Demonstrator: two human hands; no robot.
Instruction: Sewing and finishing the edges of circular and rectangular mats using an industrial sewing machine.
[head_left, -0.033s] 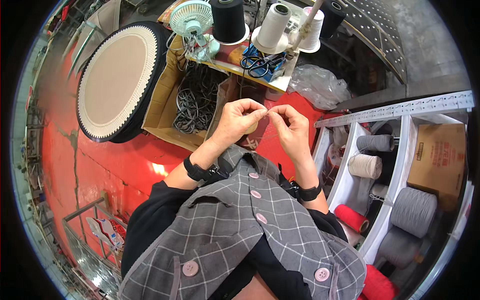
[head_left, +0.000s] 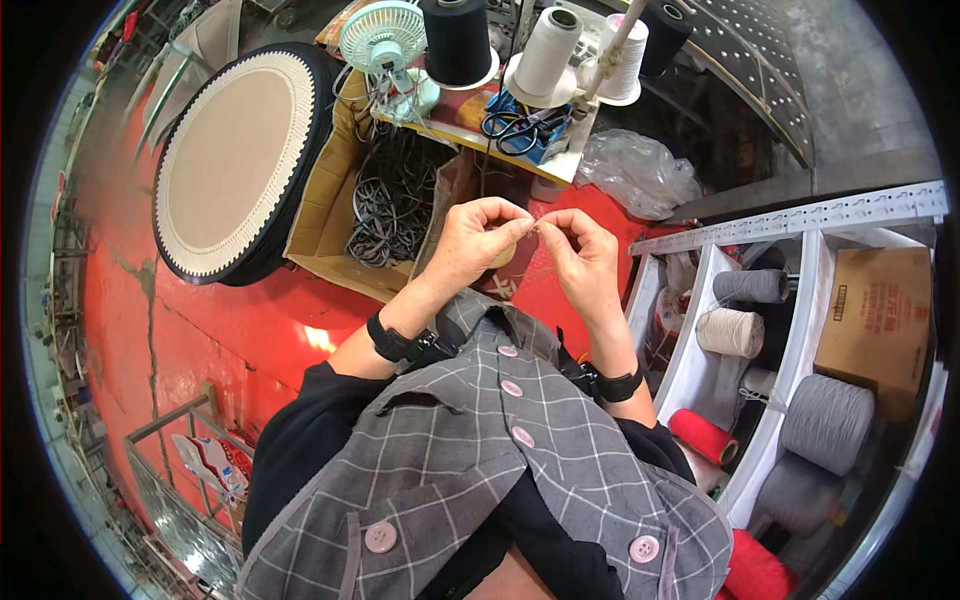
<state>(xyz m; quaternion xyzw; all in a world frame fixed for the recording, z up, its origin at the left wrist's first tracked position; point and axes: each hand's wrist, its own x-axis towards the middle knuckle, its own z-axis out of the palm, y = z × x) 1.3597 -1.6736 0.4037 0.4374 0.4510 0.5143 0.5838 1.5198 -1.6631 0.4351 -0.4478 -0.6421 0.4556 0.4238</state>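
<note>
In front of my chest, my left hand (head_left: 478, 242) and my right hand (head_left: 580, 262) meet almost tip to tip. Each is closed, thumb against forefinger, in a fine pinch. A bit of thin pale thread (head_left: 534, 227) shows between the fingertips; most of it is too fine to follow. Both wrists wear black straps. Just beyond and left of the hands stands an open cardboard box (head_left: 325, 215) with a tangle of dark cord (head_left: 385, 205) inside. A small tan round thing, partly hidden, sits behind my left fingers.
Ahead, a table (head_left: 565, 165) carries a small fan (head_left: 382, 38), black and white thread cones (head_left: 548, 50) and blue-black scissors or tools. A round cream-topped stool or cushion (head_left: 235, 165) stands left. On the right, a white rack (head_left: 790, 330) holds grey, white and red yarn and a carton (head_left: 880, 315).
</note>
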